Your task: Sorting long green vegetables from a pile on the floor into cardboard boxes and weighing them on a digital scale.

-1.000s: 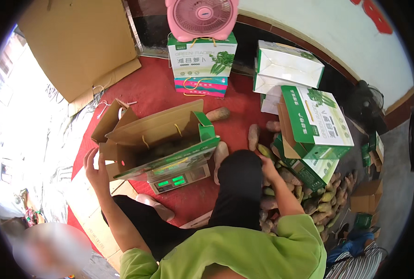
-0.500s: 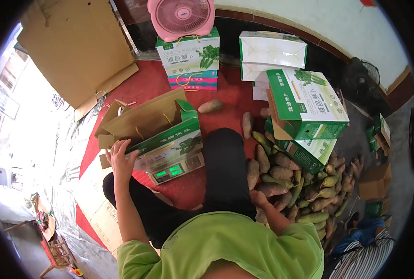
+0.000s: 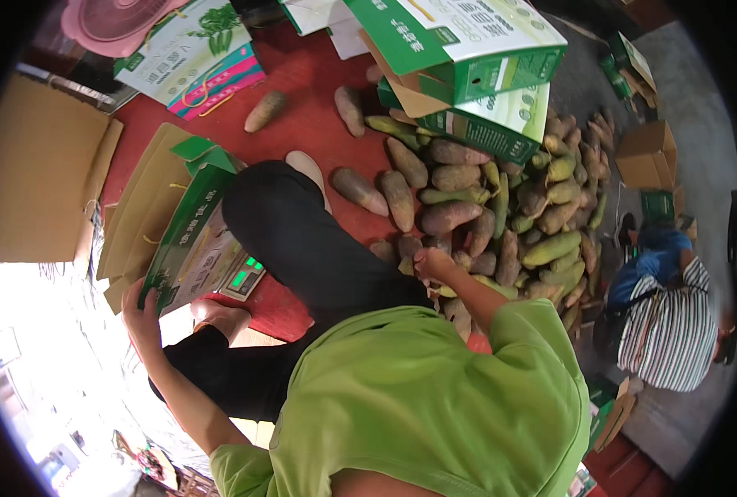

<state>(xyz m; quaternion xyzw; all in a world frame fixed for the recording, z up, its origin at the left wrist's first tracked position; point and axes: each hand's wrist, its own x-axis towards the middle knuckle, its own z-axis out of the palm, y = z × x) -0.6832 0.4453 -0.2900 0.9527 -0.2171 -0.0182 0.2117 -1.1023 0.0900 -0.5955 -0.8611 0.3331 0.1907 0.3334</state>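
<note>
My left hand (image 3: 142,319) grips the near end of an open green-and-white carton (image 3: 193,240) at the left. The carton stands on a scale (image 3: 242,276) with green lit digits, partly hidden by my knee. My right hand (image 3: 436,265) is low at the near left edge of a large heap of long, earthy radishes (image 3: 455,215), some green and some purplish brown. Its fingers are curled in; whether anything is in them cannot be made out. A few single radishes (image 3: 265,111) lie apart on the red mat.
Stacked green-and-white cartons (image 3: 501,70) stand behind the heap. At the far left a pink fan (image 3: 120,25) rests on a gift box (image 3: 190,58), near a large cardboard box (image 3: 37,170). To the right, a person in stripes (image 3: 666,327) is near a small brown carton (image 3: 646,155).
My view has swung to the right, so the carton and scale now sit farther left. My left hand stays on the carton's end; my right hand has reached farther forward beside the radishes.
</note>
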